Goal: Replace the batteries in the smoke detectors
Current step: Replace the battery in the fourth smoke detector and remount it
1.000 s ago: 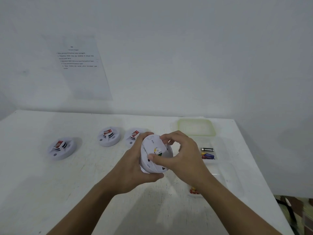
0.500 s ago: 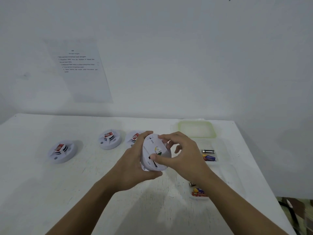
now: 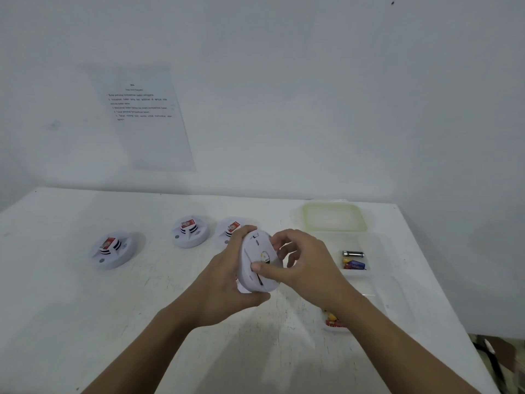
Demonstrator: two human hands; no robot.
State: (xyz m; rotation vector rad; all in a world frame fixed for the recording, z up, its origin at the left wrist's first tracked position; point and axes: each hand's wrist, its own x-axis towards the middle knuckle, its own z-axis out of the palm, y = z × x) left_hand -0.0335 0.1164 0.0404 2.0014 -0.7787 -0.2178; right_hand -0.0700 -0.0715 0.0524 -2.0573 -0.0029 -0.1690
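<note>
A white round smoke detector (image 3: 252, 268) is held above the table with its back side toward me. My left hand (image 3: 227, 282) grips its rim from the left. My right hand (image 3: 304, 265) holds it from the right, thumb pressed on the back cover and fingers curled over the top edge. Three more detectors with red labels rest on the table: one at the left (image 3: 112, 249), one in the middle (image 3: 190, 231), one partly hidden behind my left hand (image 3: 231, 226). Loose batteries (image 3: 353, 259) lie in a clear tray (image 3: 377, 251) at the right.
A green-rimmed lid (image 3: 334, 216) lies behind the clear tray. More batteries (image 3: 333, 321) show in a near compartment under my right forearm. A printed sheet (image 3: 142, 115) hangs on the wall. The table's right edge (image 3: 443, 294) runs close to the tray.
The detector has turned in my hands, its back now tilting more to the right. My right thumb has slid along the back cover. The detectors on the table stay put.
</note>
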